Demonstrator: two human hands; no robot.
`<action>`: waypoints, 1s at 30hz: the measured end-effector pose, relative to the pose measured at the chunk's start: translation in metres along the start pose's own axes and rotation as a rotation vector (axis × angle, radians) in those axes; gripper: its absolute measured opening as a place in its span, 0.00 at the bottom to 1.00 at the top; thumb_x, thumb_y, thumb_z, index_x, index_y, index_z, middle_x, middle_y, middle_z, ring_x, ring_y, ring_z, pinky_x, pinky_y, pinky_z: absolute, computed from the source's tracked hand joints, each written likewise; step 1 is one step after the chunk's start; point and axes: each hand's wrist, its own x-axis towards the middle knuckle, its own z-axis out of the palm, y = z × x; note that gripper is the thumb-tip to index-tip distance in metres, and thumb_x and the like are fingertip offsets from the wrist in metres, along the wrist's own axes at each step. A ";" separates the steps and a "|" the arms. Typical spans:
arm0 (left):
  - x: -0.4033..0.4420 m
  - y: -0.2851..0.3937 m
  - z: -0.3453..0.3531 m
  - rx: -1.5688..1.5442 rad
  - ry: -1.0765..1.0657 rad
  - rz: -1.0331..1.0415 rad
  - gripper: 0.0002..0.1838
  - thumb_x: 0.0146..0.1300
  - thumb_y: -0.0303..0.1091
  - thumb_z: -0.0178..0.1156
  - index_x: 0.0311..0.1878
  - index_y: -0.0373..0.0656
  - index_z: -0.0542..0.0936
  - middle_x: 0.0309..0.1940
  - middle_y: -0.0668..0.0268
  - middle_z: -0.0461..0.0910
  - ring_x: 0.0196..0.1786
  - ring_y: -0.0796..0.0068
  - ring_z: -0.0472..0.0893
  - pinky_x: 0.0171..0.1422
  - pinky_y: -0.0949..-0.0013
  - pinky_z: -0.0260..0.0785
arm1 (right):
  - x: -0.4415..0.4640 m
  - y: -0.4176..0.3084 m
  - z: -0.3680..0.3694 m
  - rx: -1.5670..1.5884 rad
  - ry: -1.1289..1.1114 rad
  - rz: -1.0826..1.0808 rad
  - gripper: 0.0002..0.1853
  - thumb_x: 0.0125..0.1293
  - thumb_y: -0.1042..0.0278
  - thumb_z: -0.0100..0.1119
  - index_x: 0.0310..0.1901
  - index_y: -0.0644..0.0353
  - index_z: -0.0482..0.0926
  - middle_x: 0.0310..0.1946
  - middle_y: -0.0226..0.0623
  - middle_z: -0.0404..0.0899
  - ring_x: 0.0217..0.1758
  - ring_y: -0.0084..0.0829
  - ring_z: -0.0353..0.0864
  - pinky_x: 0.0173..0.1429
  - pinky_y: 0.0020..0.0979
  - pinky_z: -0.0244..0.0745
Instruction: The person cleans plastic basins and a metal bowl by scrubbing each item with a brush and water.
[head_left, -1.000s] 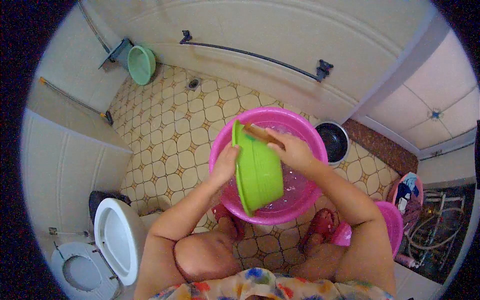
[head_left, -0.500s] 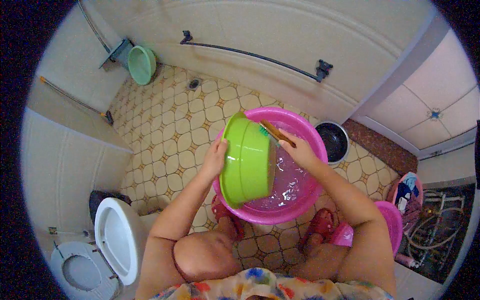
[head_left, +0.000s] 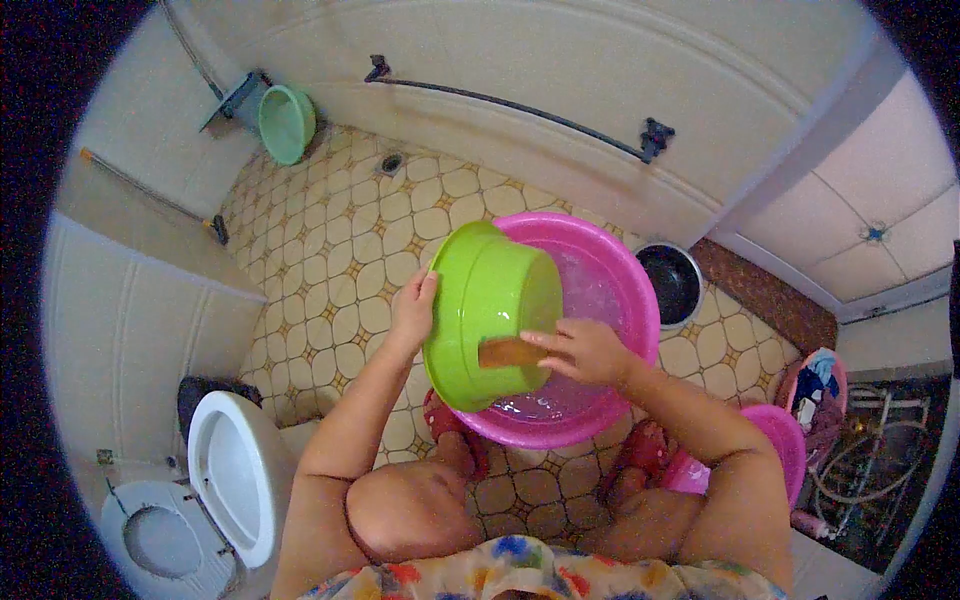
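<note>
- Head view: lime-green plastic basin [head_left: 478,335] is tipped on its side above the left part of the big pink tub [head_left: 643,300], underside turned toward the right hand.
- Left hand [head_left: 411,312] pinches the basin's rim at its left edge, thumb on the outer wall, other fingers mostly hidden behind.
- Right hand [head_left: 588,350] grips a wooden brush [head_left: 508,352], its back showing, against the basin's outer wall; bristles hidden, so firm contact is hard to confirm.
- Water [head_left: 590,285] in the tub; black-lined round pan [head_left: 668,285] just beside it.
- Handling, judged: basin likely light, stiff, slippery where wet, not fragile; the flared rim is the best hold. Brush likely light, rigid; hold by its wooden back.
</note>
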 end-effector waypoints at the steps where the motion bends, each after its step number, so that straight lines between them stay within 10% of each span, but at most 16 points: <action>1: 0.000 -0.001 -0.001 -0.038 -0.001 0.018 0.19 0.66 0.38 0.45 0.56 0.40 0.72 0.42 0.60 0.79 0.44 0.72 0.77 0.50 0.69 0.67 | 0.006 -0.001 0.000 0.038 0.029 0.043 0.26 0.61 0.51 0.52 0.62 0.39 0.63 0.34 0.44 0.73 0.35 0.46 0.76 0.42 0.43 0.73; 10: -0.019 0.026 -0.001 -0.067 -0.076 -0.065 0.20 0.67 0.35 0.44 0.59 0.36 0.67 0.51 0.59 0.74 0.53 0.72 0.72 0.58 0.73 0.61 | 0.049 0.055 0.000 0.748 0.286 0.593 0.23 0.64 0.58 0.51 0.59 0.56 0.68 0.54 0.38 0.72 0.58 0.27 0.68 0.61 0.28 0.61; 14: -0.027 0.044 0.002 -0.029 -0.073 -0.057 0.20 0.68 0.35 0.43 0.61 0.38 0.66 0.53 0.59 0.73 0.56 0.72 0.70 0.60 0.73 0.59 | 0.048 0.105 0.024 0.647 0.248 0.744 0.24 0.63 0.56 0.51 0.59 0.55 0.67 0.54 0.46 0.72 0.57 0.38 0.71 0.60 0.34 0.64; 23: -0.022 0.002 0.015 0.045 -0.113 0.124 0.24 0.69 0.45 0.38 0.60 0.40 0.67 0.53 0.57 0.73 0.55 0.65 0.71 0.61 0.66 0.59 | 0.034 -0.032 -0.035 0.020 -0.095 0.231 0.23 0.63 0.51 0.47 0.60 0.38 0.64 0.37 0.43 0.77 0.37 0.47 0.78 0.39 0.44 0.75; 30: -0.039 0.052 0.012 0.028 -0.234 0.107 0.25 0.70 0.42 0.34 0.62 0.35 0.63 0.57 0.56 0.69 0.61 0.66 0.65 0.66 0.68 0.51 | 0.052 -0.028 -0.037 -0.031 -0.053 0.376 0.23 0.62 0.46 0.45 0.59 0.38 0.66 0.33 0.43 0.76 0.35 0.46 0.78 0.37 0.46 0.74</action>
